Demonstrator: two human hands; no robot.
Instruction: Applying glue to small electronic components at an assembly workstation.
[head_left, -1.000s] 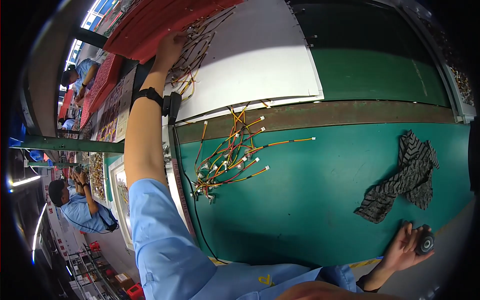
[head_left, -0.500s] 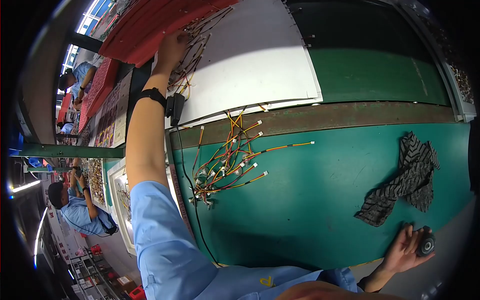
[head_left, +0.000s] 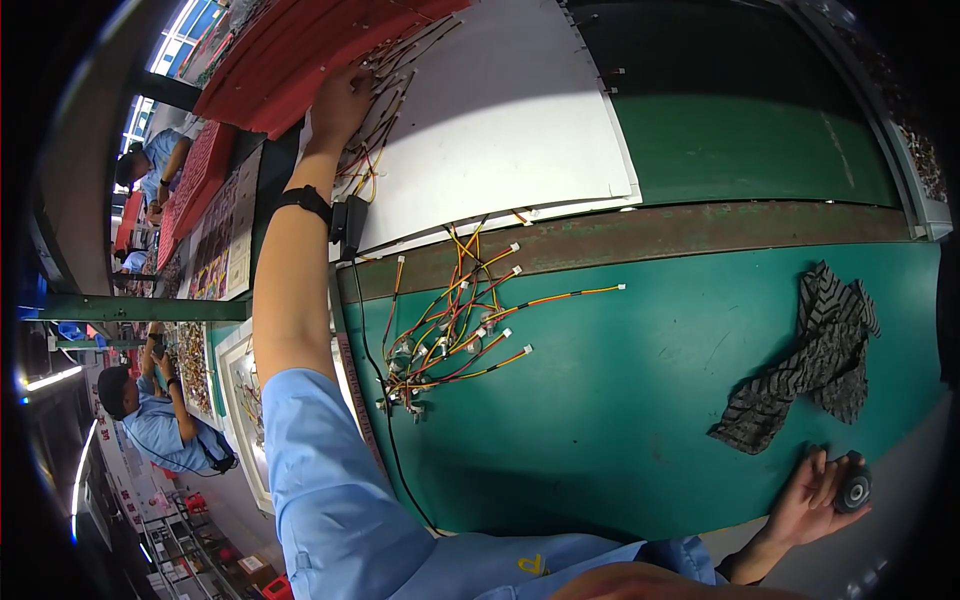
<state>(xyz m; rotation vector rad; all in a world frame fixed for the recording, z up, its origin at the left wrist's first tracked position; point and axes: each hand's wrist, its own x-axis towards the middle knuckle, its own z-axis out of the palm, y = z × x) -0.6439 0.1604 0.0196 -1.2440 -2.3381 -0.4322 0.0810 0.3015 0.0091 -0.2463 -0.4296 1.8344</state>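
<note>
My left hand (head_left: pixel 342 100) reaches to the far left, its fingers curled closed at the ends of thin wire harnesses (head_left: pixel 381 128). These have red, yellow and black wires and lie along the left edge of a white board (head_left: pixel 500 130). The fingertips are partly hidden, but they seem pinched on one wire harness. My right hand (head_left: pixel 805 503), low at the right, is wrapped round a black round knob-like thing (head_left: pixel 853 489) with a pale centre. A loose pile of wire harnesses (head_left: pixel 450 330) with white connectors lies on the green mat (head_left: pixel 620 400), nearer to me.
A crumpled dark striped cloth (head_left: pixel 800 365) lies on the mat at the right. A red sheet (head_left: pixel 300 50) borders the white board. One black cable (head_left: pixel 392 430) runs down from a black box (head_left: pixel 348 222) by my left wrist. Co-workers (head_left: pixel 165 420) sit further left.
My left hand has drawn back slightly to the left along the wire ends. My right hand still holds the round black thing, and the pile and cloth stay in place.
</note>
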